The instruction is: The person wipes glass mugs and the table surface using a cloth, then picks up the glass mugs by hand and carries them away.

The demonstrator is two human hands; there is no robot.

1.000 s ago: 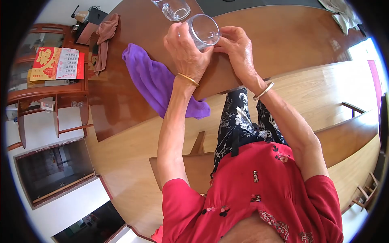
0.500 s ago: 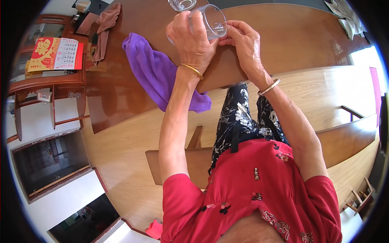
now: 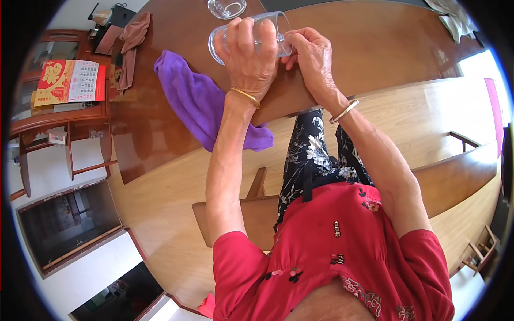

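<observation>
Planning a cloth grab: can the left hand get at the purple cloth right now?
Probably not as is: the left hand is wrapped around the clear glass. The purple cloth looks close, with only the left forearm over part of it.

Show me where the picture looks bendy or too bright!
Head view: the table has a far edge that bows, and the picture's corners are black and rounded. Head view: the floor is nearly white at the right; the held glass has pale glints. Head view: the calendar has print too small to read.
</observation>
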